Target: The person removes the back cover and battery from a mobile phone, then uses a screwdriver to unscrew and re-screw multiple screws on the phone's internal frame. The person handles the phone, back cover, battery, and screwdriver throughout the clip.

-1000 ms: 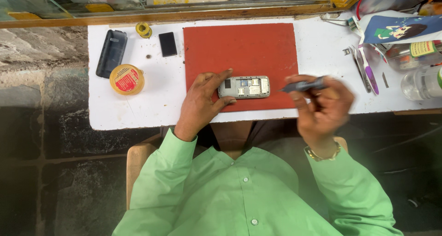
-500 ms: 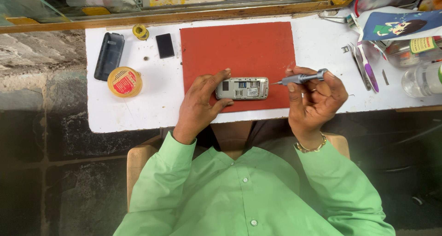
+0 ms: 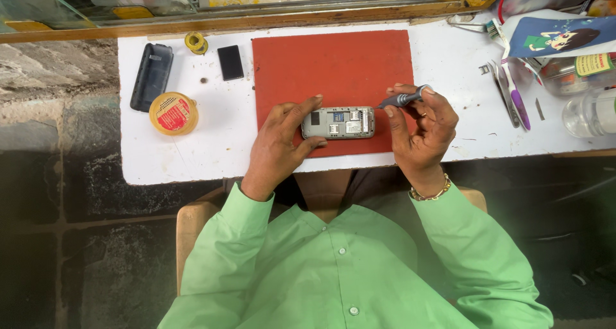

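Observation:
A small silver phone (image 3: 339, 123) with its back off lies on a red mat (image 3: 333, 66), its inner parts showing. My left hand (image 3: 282, 143) holds the phone's left end between thumb and fingers. My right hand (image 3: 420, 127) grips a grey screwdriver (image 3: 403, 99) whose tip points left, just off the phone's upper right corner.
On the white table (image 3: 212, 156) lie a black phone cover (image 3: 152, 76), a small black battery (image 3: 230, 62), a round yellow tin (image 3: 173, 113) and a yellow solder spool (image 3: 196, 43). At the right are tweezers and a purple-handled brush (image 3: 513, 98), clear bottles (image 3: 590, 111) and a blue card (image 3: 558, 37).
My right hand has brought the screwdriver left and nearer the phone's right end. My left hand stays on the phone.

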Motion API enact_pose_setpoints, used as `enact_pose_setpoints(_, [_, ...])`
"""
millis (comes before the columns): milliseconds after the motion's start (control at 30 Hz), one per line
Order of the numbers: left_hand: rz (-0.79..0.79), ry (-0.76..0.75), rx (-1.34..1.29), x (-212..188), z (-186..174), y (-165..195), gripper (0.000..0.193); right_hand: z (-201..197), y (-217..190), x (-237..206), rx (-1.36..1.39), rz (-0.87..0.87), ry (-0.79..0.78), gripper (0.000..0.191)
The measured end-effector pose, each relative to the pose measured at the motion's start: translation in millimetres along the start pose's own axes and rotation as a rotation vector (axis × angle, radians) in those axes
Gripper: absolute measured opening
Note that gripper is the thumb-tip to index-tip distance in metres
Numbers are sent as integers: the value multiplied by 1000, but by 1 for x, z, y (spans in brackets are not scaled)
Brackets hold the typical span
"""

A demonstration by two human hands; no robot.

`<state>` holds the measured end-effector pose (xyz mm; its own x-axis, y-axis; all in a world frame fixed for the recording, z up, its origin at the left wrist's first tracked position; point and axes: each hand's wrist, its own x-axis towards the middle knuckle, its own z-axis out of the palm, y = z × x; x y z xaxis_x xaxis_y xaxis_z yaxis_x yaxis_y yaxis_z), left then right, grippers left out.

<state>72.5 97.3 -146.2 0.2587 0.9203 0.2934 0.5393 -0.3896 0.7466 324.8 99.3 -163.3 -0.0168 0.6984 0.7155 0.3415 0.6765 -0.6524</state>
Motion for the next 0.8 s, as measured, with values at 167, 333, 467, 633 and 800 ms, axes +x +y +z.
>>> enact_pose_setpoints(167, [-28,-24,-9,2,-1,-1,75,-2,-4,15,-176,-68,-47,61])
enact_pose_setpoints(333, [-1,-18,-17,3,0,-1,76,-6,-8,33,-244,-36,-168,61])
enact_pose_setpoints(467, [-22,-24,-33,2,-1,0,75,-5,-11,37,-240,-58,-222,62])
enact_pose_setpoints(633, [-27,-26,-30,3,-2,0,76,-5,-12,38,-293,-80,-178,73])
enact_pose_setpoints(800, [-15,-22,-37,3,-1,0,75,-3,-14,42,-244,-56,-173,64])
